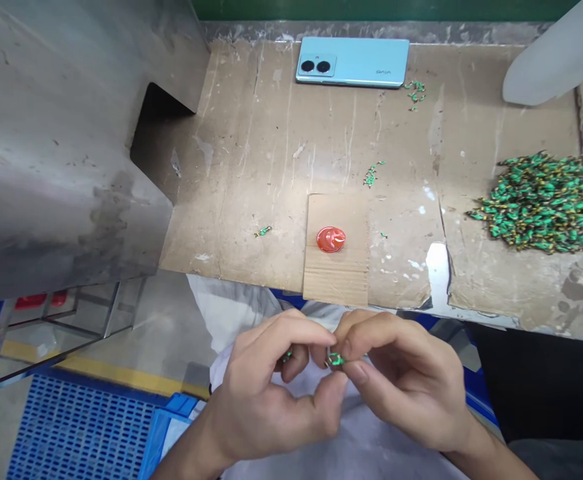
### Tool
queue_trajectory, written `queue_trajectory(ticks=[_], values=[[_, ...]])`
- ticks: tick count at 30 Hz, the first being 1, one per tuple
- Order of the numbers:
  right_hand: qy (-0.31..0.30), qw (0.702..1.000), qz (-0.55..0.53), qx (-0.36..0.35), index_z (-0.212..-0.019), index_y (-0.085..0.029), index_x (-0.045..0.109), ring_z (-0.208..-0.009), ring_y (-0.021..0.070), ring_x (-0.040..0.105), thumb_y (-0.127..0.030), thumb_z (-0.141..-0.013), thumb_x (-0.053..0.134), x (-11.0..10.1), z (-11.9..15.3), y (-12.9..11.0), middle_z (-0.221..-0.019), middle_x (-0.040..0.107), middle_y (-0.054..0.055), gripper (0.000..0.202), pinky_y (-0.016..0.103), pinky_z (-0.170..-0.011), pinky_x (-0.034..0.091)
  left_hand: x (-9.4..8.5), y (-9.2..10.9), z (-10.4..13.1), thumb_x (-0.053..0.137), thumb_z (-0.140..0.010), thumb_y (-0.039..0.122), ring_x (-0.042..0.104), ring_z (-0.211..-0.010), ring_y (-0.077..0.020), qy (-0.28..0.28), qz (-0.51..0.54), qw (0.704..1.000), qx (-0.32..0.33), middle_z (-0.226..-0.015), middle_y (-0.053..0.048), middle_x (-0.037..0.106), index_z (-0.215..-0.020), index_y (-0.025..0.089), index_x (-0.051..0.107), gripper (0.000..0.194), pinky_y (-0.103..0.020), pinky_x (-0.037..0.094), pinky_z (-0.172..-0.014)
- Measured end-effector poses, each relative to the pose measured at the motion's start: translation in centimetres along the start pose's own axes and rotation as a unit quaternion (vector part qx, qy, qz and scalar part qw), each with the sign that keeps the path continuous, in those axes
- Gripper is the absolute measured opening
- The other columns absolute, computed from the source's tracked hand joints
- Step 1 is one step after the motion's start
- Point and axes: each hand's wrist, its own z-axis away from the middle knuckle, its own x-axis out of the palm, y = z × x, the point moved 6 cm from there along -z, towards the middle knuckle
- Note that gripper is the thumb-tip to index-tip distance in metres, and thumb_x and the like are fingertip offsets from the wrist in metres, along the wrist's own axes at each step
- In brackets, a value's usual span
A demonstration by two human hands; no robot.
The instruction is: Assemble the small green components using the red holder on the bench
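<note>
Above my lap, just off the table's front edge, my left hand (pixel 276 387) and my right hand (pixel 411 373) meet fingertip to fingertip. Between them is a small green-and-gold piece (pixel 337 359), pinched by my right thumb and forefinger. A thin metallic bit shows at its left end, by my left fingertips. My left hand is closed, and another green piece (pixel 287 357) peeks out from its curled fingers. Beyond my hands a glossy red blob (pixel 331 239) sits on a cardboard square (pixel 336 283). A single green piece (pixel 263 231) lies to its left.
A big heap of green-and-gold pieces (pixel 546 203) covers the table's right side. Small clusters (pixel 370 175) lie mid-table and beside a light blue phone (pixel 356 63) at the back. A metal housing (pixel 71 147) borders the left; a whitish rounded object (pixel 556 57) stands back right.
</note>
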Motion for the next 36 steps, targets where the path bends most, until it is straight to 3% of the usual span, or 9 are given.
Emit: queue_trajectory(ticks=[3,6,10,14,18,26,36], values=[[0.009,0.993,-0.096,0.067,-0.102,-0.022,0.071,-0.073,0.0139,0.073,-0.025,-0.107,0.07,0.2,0.3,0.6,-0.084,0.074,0.002,0.006,0.024,-0.067,0.064,-0.2,0.1,-0.1,0.083,-0.09,0.012,0.048,-0.061,-0.0082,-0.007,0.045,0.998,0.038,-0.085,0.001,0.066,-0.112,0.02,0.067,0.029,-0.022,0.047,-0.055],[0.006,0.978,-0.175,0.116,-0.103,-0.022,0.071,-0.062,0.0092,0.067,-0.025,-0.106,0.073,0.5,0.7,1.2,-0.081,0.074,0.0,0.005,0.018,-0.058,0.058,-0.2,-0.4,0.0,0.086,-0.097,0.029,0.054,-0.065,-0.0101,-0.021,0.091,0.995,0.029,-0.086,0.0,0.069,-0.106,0.022,0.067,0.022,-0.021,0.049,-0.055],[-0.03,0.962,-0.225,0.15,-0.108,-0.021,0.071,-0.058,0.0085,0.065,-0.024,-0.107,0.072,1.0,0.8,1.5,-0.079,0.074,0.0,0.003,0.018,-0.057,0.057,-0.4,-0.7,0.2,0.086,-0.096,0.024,0.063,-0.066,-0.0113,-0.017,0.113,0.993,0.018,-0.088,-0.002,0.074,-0.101,0.021,0.068,0.019,-0.021,0.053,-0.055],[-0.053,0.976,-0.181,0.106,-0.109,-0.021,0.072,-0.06,0.0099,0.066,-0.021,-0.106,0.072,1.2,0.6,1.1,-0.073,0.073,-0.001,0.003,0.018,-0.057,0.056,-0.6,-0.4,0.1,0.088,-0.094,0.02,0.068,-0.067,-0.0113,-0.018,0.092,0.995,0.036,-0.085,-0.002,0.075,-0.094,0.018,0.07,0.018,-0.02,0.055,-0.057],[-0.048,0.991,-0.117,0.04,-0.108,-0.021,0.073,-0.06,0.0109,0.069,-0.014,-0.1,0.075,1.1,0.5,0.6,-0.077,0.075,0.0,0.01,0.02,-0.061,0.059,-0.8,-0.3,0.2,0.08,-0.102,0.024,0.073,-0.069,-0.0116,-0.021,0.066,0.995,0.07,-0.084,-0.002,0.076,-0.094,0.019,0.07,0.014,-0.022,0.061,-0.066],[-0.073,0.997,-0.02,-0.029,-0.107,-0.021,0.072,-0.063,0.0122,0.068,-0.013,-0.101,0.07,1.0,0.2,-0.3,-0.078,0.076,0.0,0.01,0.022,-0.061,0.059,-0.9,-0.2,0.3,0.068,-0.108,0.016,0.071,-0.06,-0.0114,-0.021,0.042,0.988,0.148,-0.083,-0.003,0.079,-0.094,0.018,0.071,0.015,-0.028,0.051,-0.056],[-0.141,0.989,0.007,-0.047,-0.106,-0.022,0.07,-0.066,0.0132,0.071,-0.02,-0.11,0.061,1.2,-0.3,-0.6,-0.08,0.079,0.001,0.01,0.023,-0.065,0.059,-0.4,-0.1,0.6,0.06,-0.11,0.014,0.062,-0.054,-0.0107,-0.023,-0.004,0.985,0.171,-0.078,-0.002,0.075,-0.09,0.02,0.067,0.022,-0.027,0.05,-0.055]])
